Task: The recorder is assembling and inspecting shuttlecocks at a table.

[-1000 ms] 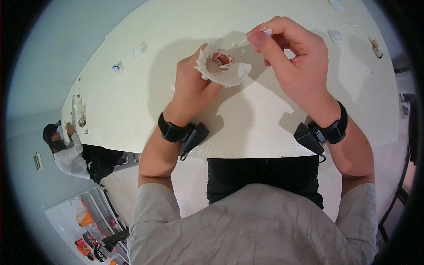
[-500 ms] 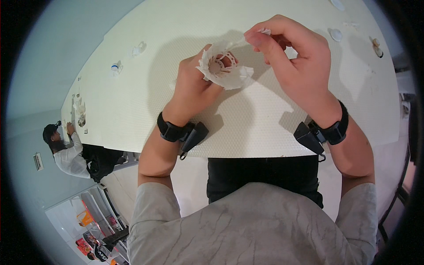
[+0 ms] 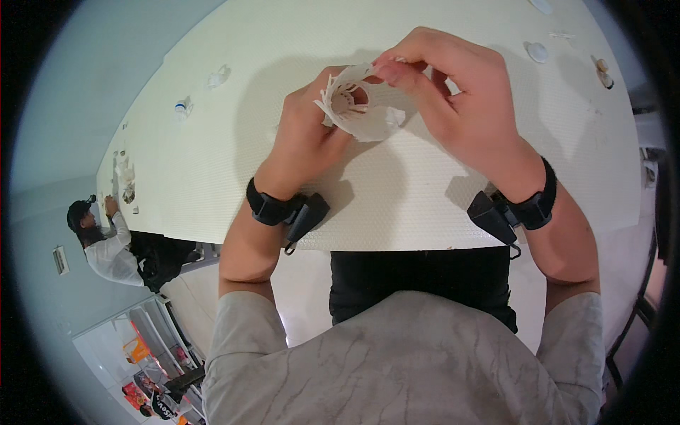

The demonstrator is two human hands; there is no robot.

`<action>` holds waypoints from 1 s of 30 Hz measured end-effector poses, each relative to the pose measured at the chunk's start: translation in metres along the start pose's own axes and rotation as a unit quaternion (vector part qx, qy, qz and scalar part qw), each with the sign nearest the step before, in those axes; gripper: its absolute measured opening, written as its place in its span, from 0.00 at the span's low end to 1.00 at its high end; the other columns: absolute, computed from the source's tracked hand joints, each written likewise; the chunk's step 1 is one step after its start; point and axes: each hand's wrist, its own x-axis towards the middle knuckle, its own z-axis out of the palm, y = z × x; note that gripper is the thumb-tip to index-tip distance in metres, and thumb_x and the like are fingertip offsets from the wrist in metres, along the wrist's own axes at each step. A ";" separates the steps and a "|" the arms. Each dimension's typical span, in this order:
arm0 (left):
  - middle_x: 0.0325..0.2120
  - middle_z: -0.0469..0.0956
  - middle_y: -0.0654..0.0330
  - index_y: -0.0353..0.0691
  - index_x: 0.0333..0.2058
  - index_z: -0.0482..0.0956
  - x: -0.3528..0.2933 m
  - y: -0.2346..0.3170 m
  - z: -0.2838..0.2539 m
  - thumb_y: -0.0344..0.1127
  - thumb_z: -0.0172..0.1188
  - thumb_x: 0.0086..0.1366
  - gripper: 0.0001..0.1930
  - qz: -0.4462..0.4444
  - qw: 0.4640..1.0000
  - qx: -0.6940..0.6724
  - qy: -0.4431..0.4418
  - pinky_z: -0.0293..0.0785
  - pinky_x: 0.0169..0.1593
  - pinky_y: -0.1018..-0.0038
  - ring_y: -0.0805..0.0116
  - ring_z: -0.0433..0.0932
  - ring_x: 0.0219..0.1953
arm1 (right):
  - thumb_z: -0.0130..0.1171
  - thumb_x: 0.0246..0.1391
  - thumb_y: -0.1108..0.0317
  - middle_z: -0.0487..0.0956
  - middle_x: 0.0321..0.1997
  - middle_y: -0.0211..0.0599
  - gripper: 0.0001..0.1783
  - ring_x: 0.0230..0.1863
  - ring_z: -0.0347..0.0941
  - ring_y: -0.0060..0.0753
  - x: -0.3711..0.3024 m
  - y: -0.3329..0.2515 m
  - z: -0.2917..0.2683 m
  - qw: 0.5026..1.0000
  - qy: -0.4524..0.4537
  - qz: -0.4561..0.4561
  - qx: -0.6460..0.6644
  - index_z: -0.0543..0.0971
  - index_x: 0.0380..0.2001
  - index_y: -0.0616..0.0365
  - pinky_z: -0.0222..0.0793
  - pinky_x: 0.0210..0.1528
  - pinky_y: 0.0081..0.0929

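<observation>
My left hand [image 3: 306, 134] is closed round a white flared cup-like piece [image 3: 377, 127], whose open mouth faces me. Slots and thin ribs show inside it, and thin, ragged, petal-like white sheets ring its rim. The thumb and fingers of my right hand [image 3: 471, 99] are pinched together at the upper right edge of that rim. A small white scrap appears to be between those fingertips, though most of it is hidden. Each wrist carries a black strap with a black device, the left device [image 3: 307, 217] and the right device [image 3: 491, 218].
On the pale textured table [image 3: 191, 184] lie a crumpled whitish piece [image 3: 219, 76], a small blue-and-white item [image 3: 182, 107], a white disc [image 3: 537, 52] and a small brown piece [image 3: 602, 65]. Another person [image 3: 113, 248] sits at the far left by scattered bits. A shelf [image 3: 166, 340] stands lower left.
My right hand has moved left and slightly down, bringing its pinched fingers to the rim of the white piece. My left hand keeps its hold, barely shifted.
</observation>
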 end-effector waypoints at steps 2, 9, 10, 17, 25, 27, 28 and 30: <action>0.29 0.80 0.58 0.39 0.44 0.78 -0.001 0.000 -0.002 0.25 0.62 0.56 0.15 -0.004 0.999 0.042 -0.007 0.76 0.34 0.74 0.62 0.80 0.28 | 0.63 0.57 0.71 0.81 0.27 0.32 0.04 0.23 0.72 0.25 -0.002 0.003 -0.001 1.000 -0.019 -0.003 -0.016 0.82 0.33 0.60 0.62 0.23 0.19; 0.29 0.80 0.57 0.38 0.42 0.77 0.001 0.000 -0.001 0.25 0.62 0.57 0.13 -0.015 1.000 0.015 -0.007 0.77 0.34 0.74 0.61 0.81 0.28 | 0.64 0.55 0.67 0.80 0.25 0.35 0.06 0.21 0.73 0.30 0.001 0.001 -0.001 0.999 0.017 -0.008 -0.050 0.83 0.31 0.57 0.66 0.24 0.23; 0.29 0.80 0.58 0.38 0.42 0.77 0.000 -0.002 -0.001 0.25 0.62 0.57 0.13 -0.008 1.000 0.020 -0.011 0.76 0.34 0.74 0.62 0.80 0.28 | 0.64 0.55 0.67 0.80 0.25 0.35 0.06 0.21 0.73 0.30 0.000 0.002 -0.001 0.999 0.018 -0.008 -0.051 0.83 0.31 0.57 0.66 0.24 0.23; 0.29 0.78 0.60 0.39 0.42 0.78 0.000 0.001 0.001 0.24 0.62 0.56 0.14 -0.022 1.000 0.004 -0.017 0.75 0.34 0.75 0.63 0.78 0.27 | 0.62 0.56 0.74 0.82 0.28 0.28 0.02 0.21 0.68 0.20 -0.002 0.004 0.000 0.997 0.010 -0.048 -0.065 0.82 0.33 0.57 0.57 0.20 0.16; 0.28 0.78 0.59 0.38 0.40 0.77 -0.001 0.001 0.000 0.23 0.63 0.54 0.13 0.005 1.000 -0.019 -0.011 0.75 0.35 0.74 0.62 0.78 0.28 | 0.63 0.55 0.74 0.81 0.26 0.29 0.01 0.19 0.66 0.21 -0.001 -0.001 0.002 0.996 0.022 -0.051 -0.065 0.82 0.32 0.58 0.56 0.19 0.18; 0.28 0.78 0.58 0.38 0.39 0.77 -0.003 -0.001 0.000 0.23 0.63 0.54 0.13 -0.006 1.000 -0.028 -0.009 0.75 0.35 0.75 0.62 0.78 0.28 | 0.63 0.55 0.74 0.80 0.26 0.30 0.01 0.19 0.66 0.22 -0.001 -0.001 0.003 0.998 0.002 -0.032 -0.056 0.82 0.31 0.58 0.56 0.19 0.19; 0.28 0.78 0.58 0.37 0.38 0.76 -0.003 -0.001 0.000 0.23 0.63 0.54 0.12 -0.015 0.999 -0.027 -0.013 0.75 0.35 0.75 0.62 0.78 0.27 | 0.63 0.55 0.74 0.80 0.26 0.30 0.01 0.19 0.66 0.22 -0.002 -0.001 0.003 0.998 0.003 -0.031 -0.057 0.82 0.31 0.58 0.56 0.19 0.19; 0.28 0.78 0.57 0.37 0.38 0.76 -0.003 0.000 -0.001 0.23 0.63 0.54 0.12 -0.023 0.999 -0.026 -0.018 0.75 0.35 0.75 0.61 0.78 0.27 | 0.63 0.55 0.73 0.80 0.25 0.30 0.01 0.19 0.66 0.23 -0.003 0.001 0.004 0.999 0.007 -0.027 -0.041 0.82 0.31 0.58 0.57 0.20 0.20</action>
